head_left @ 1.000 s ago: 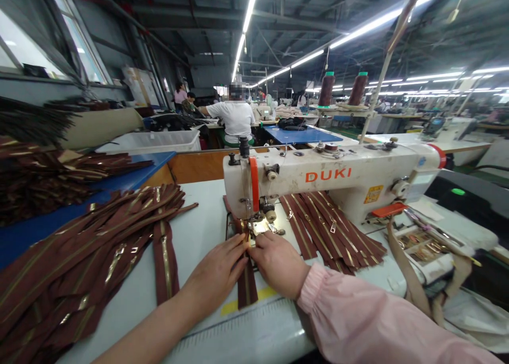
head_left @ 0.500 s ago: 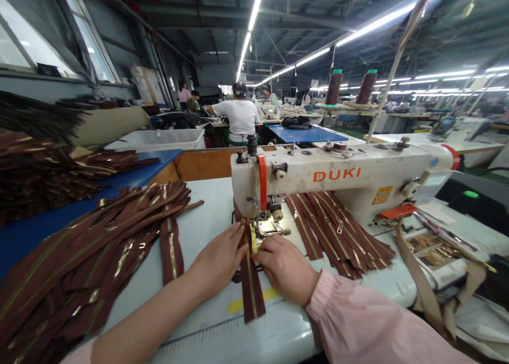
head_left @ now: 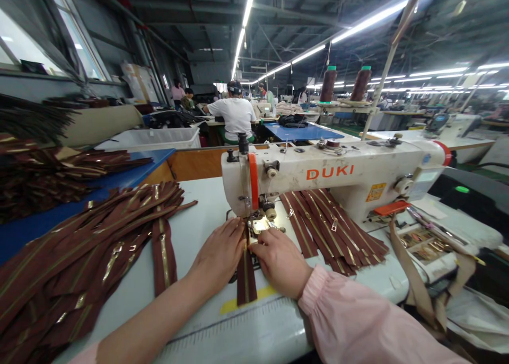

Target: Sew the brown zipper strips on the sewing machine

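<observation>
A brown zipper with gold teeth runs lengthwise under the needle area of a white sewing machine, its near end lying on the pale table. My left hand is on the zipper's left side, fingers together and fingertips close to the presser foot. From the right, my right hand has its fingers curled in a pinch at the zipper's edge, just before the lit metal plate. Fingers and machine head hide the zipper's far end and the exact grip points.
Many brown zippers are heaped on the left, and more fan out behind the needle. A parts tray with gold pieces stands at right. Thread cones rise behind the machine. A person in white sits farther back.
The zipper has slid away from me under the machine, so less of its near end shows. Both hands have moved forward slightly with it. The whole view has shifted a little.
</observation>
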`<state>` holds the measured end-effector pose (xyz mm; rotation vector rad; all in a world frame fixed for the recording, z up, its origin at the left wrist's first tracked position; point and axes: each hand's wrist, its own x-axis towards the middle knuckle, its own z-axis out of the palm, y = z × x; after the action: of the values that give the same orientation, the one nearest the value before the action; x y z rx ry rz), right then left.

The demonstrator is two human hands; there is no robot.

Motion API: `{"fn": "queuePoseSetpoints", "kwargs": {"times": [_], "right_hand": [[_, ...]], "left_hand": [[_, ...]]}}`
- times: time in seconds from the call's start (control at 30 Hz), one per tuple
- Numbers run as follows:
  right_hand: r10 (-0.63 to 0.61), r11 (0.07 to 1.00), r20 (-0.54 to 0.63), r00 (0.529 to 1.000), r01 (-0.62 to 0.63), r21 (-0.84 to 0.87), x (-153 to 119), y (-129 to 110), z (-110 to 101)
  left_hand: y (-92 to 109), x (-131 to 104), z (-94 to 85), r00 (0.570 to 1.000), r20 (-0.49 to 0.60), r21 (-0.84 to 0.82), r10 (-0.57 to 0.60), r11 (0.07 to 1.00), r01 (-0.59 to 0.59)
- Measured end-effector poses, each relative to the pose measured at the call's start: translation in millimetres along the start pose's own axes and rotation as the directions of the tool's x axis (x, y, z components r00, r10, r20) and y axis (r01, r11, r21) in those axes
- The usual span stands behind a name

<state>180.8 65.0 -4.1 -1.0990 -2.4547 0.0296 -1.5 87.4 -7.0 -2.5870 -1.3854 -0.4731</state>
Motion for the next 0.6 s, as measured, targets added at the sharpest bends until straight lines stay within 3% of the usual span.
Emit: {"fn": "queuePoseSetpoints", "kwargs": {"times": [0.17, 0.47, 0.6], "right_hand": [[-0.007, 1.0, -0.016, 1.0, 0.007, 0.008, -1, 0, 2], [0.026, 0.999, 0.013, 1.0, -0.026, 0.041, 0, -2, 0], [0.024, 0.999, -0.004, 1.0, -0.024, 0.041, 1, -1, 3]], "left_hand": [[4, -15, -1.1, 0.996, 0.009, -0.043, 0.09, 0.995, -0.089], [5, -23, 3.3, 0.997, -0.049, -0.064, 0.051, 0.996, -0.055], [4, -22, 3.7, 0.995, -0.037, -0.069, 0.088, 0.994, -0.09]]}}
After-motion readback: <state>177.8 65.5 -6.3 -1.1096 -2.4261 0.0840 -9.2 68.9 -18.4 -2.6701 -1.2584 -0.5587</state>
